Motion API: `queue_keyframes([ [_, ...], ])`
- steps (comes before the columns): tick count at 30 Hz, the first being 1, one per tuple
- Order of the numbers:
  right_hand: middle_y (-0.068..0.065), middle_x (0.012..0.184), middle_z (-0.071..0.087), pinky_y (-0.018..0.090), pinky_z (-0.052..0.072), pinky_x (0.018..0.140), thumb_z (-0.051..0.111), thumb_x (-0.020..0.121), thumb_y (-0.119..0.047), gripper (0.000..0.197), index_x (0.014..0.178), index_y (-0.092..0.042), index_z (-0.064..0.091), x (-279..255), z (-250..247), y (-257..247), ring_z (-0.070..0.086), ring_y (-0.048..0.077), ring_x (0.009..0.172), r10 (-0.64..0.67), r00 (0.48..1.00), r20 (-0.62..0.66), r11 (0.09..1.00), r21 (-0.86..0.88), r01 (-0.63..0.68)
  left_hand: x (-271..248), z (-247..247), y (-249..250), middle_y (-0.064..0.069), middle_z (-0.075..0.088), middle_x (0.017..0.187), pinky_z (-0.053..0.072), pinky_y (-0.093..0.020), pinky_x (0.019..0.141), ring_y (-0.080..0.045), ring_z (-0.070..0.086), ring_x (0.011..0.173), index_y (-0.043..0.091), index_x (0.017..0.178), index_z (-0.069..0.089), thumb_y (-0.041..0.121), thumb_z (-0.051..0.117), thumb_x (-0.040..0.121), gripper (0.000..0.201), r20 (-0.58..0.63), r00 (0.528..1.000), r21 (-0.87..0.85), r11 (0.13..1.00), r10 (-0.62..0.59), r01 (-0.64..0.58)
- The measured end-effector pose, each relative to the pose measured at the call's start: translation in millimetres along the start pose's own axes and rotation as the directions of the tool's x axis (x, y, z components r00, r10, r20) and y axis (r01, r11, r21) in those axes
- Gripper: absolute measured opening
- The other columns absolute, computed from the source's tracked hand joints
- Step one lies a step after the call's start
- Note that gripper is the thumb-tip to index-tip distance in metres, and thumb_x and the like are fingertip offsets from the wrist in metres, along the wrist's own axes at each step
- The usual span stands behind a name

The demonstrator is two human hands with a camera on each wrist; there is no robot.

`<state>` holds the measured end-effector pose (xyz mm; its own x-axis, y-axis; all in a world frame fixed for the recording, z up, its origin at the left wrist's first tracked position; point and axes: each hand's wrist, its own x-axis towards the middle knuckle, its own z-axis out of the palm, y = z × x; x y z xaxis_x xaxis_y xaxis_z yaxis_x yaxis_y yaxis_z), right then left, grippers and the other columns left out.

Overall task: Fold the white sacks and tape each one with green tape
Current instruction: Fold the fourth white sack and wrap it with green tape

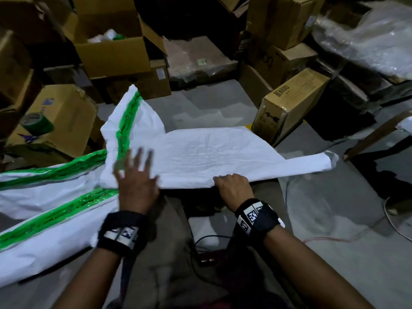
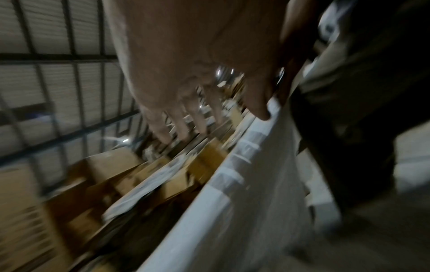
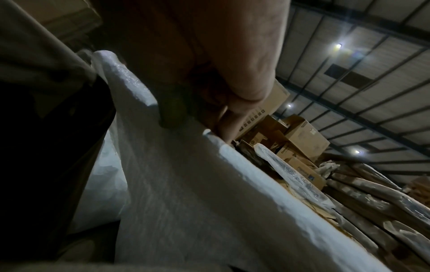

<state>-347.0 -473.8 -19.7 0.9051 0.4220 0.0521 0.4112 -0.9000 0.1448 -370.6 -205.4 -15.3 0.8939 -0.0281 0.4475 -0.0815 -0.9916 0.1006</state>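
A white sack (image 1: 207, 152) is stretched out flat in front of me, its far left part bearing a strip of green tape (image 1: 127, 128). My right hand (image 1: 231, 186) grips the sack's near folded edge, fingers curled over it; the right wrist view shows the fingers (image 3: 223, 117) closed on the white sack (image 3: 186, 184). My left hand (image 1: 136, 172) hovers with fingers spread over the sack's left part, blurred. In the left wrist view the thumb (image 2: 258, 103) touches the sack's edge (image 2: 232, 184). More white sacks with green tape (image 1: 44, 215) lie at the left.
A roll of green tape (image 1: 36, 124) sits on a cardboard box (image 1: 64, 117) at the left. Cardboard boxes (image 1: 289, 103) crowd the back and right. Plastic-wrapped goods (image 1: 365, 39) fill the top right. Cables (image 1: 334, 237) run over the grey floor.
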Motion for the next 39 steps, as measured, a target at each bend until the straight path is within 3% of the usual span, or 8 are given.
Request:
queue_keyframes([
  [3,-0.003,0.044,0.054,0.019,0.029,0.039,0.069,0.056,-0.014,0.010,0.062,-0.023,0.070,1,-10,0,0.054,0.019,0.038,-0.027,0.996,-0.084,0.999,0.025,0.029,-2,18,66,-0.016,0.053,0.145,0.036,-0.055,0.113,-0.039,0.047,0.137,0.007,0.133,0.062,0.027,0.082,0.065,0.073,0.188,0.888,-0.073,0.908,0.419,-0.413],
  [6,-0.003,0.048,0.057,0.019,0.033,0.038,0.086,0.052,-0.017,0.022,0.069,-0.023,0.073,3,-14,9,0.056,0.020,0.039,-0.038,0.991,-0.126,0.998,0.053,0.046,12,28,92,-0.017,0.073,0.099,0.059,-0.039,0.077,-0.035,0.071,0.087,0.002,0.103,0.073,0.009,0.085,0.041,0.064,0.301,0.848,-0.022,0.892,0.436,-0.451],
  [9,-0.003,0.056,0.064,0.021,0.038,0.039,0.091,0.046,-0.021,0.038,0.080,-0.025,0.076,1,-14,31,0.061,0.023,0.044,-0.054,0.990,-0.129,0.988,0.138,0.072,31,30,90,-0.007,0.063,0.064,0.046,-0.029,0.048,-0.028,0.061,0.053,0.009,0.075,0.070,0.012,0.068,0.051,0.024,0.222,0.839,-0.002,0.861,0.497,-0.509],
  [17,0.013,0.087,0.072,0.043,0.054,0.048,0.051,0.078,-0.019,0.034,0.106,-0.010,0.069,-18,23,129,0.069,0.037,0.067,-0.131,0.989,-0.063,0.960,0.241,0.142,34,45,53,-0.010,0.055,0.068,0.040,-0.036,0.051,-0.029,0.052,0.056,0.007,0.080,0.066,0.002,0.049,0.072,0.020,0.019,0.814,0.011,0.814,0.581,-0.581],
  [22,0.011,0.094,0.073,0.034,0.054,0.069,0.055,0.086,-0.011,0.025,0.102,-0.007,0.074,-53,44,151,0.071,0.029,0.081,-0.129,0.934,-0.332,0.971,0.149,0.187,26,62,5,-0.016,0.061,0.081,0.051,-0.036,0.053,-0.032,0.060,0.064,0.005,0.104,0.055,0.019,0.044,0.083,0.027,0.063,0.778,-0.132,0.778,0.625,-0.614],
  [29,0.012,0.092,0.072,0.037,0.052,0.070,0.046,0.095,-0.003,0.029,0.101,-0.006,0.074,-61,62,155,0.068,0.032,0.081,-0.011,0.863,-0.505,0.979,0.169,0.112,9,60,-67,-0.017,0.060,0.082,0.052,-0.044,0.060,-0.036,0.062,0.071,0.009,0.104,0.051,0.022,0.051,0.087,0.022,0.121,0.865,-0.158,0.870,0.486,-0.467],
  [35,0.015,0.092,0.062,0.042,0.041,0.080,0.050,0.060,0.005,0.044,0.100,-0.004,0.066,-72,65,185,0.055,0.035,0.086,0.124,0.901,-0.417,0.965,0.263,-0.011,-8,47,-66,-0.012,0.060,0.080,0.051,-0.044,0.062,-0.037,0.062,0.075,0.017,0.100,0.059,0.035,0.046,0.089,0.025,0.222,0.971,-0.271,0.962,0.085,-0.023],
  [39,0.010,0.091,0.060,0.044,0.033,0.087,0.045,0.083,-0.011,0.019,0.097,-0.010,0.059,-69,67,196,0.050,0.030,0.088,0.210,0.909,-0.361,0.956,0.269,-0.114,13,28,-56,-0.014,0.063,0.074,0.048,-0.044,0.065,-0.036,0.062,0.073,0.009,0.082,0.066,0.045,0.038,0.092,0.047,0.310,0.950,-0.366,0.926,0.027,0.093],
])
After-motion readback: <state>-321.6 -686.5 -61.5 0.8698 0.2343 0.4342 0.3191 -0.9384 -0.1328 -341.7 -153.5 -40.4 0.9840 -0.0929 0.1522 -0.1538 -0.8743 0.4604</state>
